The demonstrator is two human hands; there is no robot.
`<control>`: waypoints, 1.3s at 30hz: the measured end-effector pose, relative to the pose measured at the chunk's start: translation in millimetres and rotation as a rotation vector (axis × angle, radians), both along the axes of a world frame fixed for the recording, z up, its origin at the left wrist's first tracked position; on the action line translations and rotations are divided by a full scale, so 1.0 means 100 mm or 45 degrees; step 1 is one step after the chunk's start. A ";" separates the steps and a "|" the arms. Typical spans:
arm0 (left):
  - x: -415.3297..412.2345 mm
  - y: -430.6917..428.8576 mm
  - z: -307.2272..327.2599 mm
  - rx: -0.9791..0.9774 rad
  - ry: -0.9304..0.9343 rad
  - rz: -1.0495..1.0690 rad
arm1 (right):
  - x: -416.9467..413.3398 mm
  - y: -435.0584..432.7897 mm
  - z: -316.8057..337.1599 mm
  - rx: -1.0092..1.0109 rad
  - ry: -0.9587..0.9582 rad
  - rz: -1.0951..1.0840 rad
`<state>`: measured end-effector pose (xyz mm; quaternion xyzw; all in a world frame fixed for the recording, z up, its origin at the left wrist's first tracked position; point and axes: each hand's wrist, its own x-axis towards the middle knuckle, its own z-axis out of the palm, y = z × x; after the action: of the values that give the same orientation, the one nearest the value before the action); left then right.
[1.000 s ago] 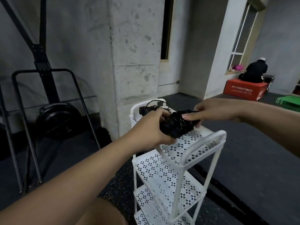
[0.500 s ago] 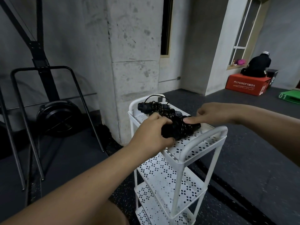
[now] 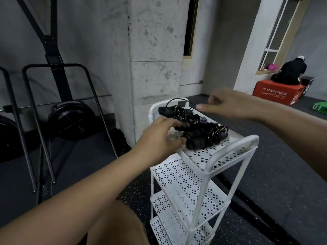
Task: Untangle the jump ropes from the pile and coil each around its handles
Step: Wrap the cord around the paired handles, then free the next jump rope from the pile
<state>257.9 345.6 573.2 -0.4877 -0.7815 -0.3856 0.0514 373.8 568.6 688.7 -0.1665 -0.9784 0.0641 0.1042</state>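
Open hands at coiled ropes.
Your left hand [image 3: 159, 138], fingers relaxed, lies against the near jump rope [image 3: 203, 137]; your right hand [image 3: 225, 105] hovers open above the far jump rope [image 3: 177, 113]. Both rest on the white cart's [image 3: 205, 156] top shelf.

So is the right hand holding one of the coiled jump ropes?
No, the right hand hovers with fingers spread above the white cart, clear of the coiled jump ropes lying on its top shelf.
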 end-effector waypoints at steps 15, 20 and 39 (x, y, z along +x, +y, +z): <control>-1.11 -2.28 -1.14 0.004 -0.579 0.491 | -1.61 -2.40 -1.06 -0.016 -0.557 0.559; -1.46 -2.83 -2.02 -0.054 -0.836 0.630 | -2.20 -2.93 -1.84 -0.070 -0.710 0.618; -2.21 -2.94 -5.07 -0.607 -1.180 0.740 | -3.28 -2.78 -5.72 -0.798 -1.075 0.350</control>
<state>37.2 51.3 66.0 -0.0330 -0.8890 -0.3422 -0.3026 46.2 291.0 116.6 -0.0714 -0.8820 0.2935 -0.3617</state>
